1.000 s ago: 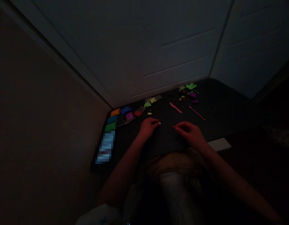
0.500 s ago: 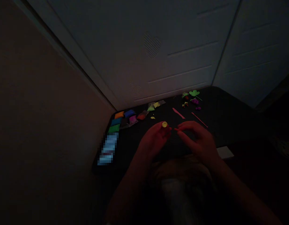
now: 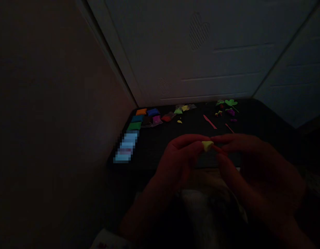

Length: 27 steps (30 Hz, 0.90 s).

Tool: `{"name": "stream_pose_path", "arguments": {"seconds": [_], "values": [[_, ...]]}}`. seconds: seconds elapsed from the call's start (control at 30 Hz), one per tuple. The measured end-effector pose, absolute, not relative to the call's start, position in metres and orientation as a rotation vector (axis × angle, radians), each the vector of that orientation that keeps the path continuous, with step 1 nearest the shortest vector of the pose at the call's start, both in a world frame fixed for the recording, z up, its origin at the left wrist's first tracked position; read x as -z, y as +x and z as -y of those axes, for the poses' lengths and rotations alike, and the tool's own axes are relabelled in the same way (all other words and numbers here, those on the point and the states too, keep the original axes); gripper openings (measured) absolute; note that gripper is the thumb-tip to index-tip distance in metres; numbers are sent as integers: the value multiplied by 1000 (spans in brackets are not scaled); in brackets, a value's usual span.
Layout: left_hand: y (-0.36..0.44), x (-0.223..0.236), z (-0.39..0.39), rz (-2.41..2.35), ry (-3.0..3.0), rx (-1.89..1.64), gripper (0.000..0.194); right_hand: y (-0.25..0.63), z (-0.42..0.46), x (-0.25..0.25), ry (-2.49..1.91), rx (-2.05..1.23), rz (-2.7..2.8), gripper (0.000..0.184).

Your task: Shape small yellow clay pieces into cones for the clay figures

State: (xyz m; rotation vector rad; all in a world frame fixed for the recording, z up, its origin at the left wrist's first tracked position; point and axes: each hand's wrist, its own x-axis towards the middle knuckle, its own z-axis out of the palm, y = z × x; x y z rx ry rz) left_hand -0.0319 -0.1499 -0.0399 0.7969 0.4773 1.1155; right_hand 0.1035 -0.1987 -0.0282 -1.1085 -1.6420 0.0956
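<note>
Between the thumb and fingers of my left hand (image 3: 181, 155) is a small piece of yellow clay (image 3: 207, 146), wider at the top and narrowing below. My right hand (image 3: 255, 169) pinches a thin orange-red piece (image 3: 219, 149), perhaps clay. Its tip meets the right side of the yellow clay; whether the two are stuck together I cannot tell. Both hands are raised above the front of the dark table (image 3: 154, 147). Dim light hides much of the fingers' undersides.
Coloured clay packets, including an orange one (image 3: 141, 111) and a blue one (image 3: 153, 112), lie at back left behind a blurred bright rectangle (image 3: 127, 147). A pink plastic knife (image 3: 210, 121), a pink stick (image 3: 229, 128), a green flower shape (image 3: 231, 102) and purple pieces (image 3: 230, 111) lie right.
My hands have come together and nearer the camera. The orange-red piece, apart from the yellow clay before, now touches it. The view has shifted, too.
</note>
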Motion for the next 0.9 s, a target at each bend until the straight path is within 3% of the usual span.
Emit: {"name": "stream_pose_path", "arguments": {"seconds": [0.9], "values": [[-38,45,150,-484,979,-1204,10,101,197,25,-1117,-7,1739,19]]}}
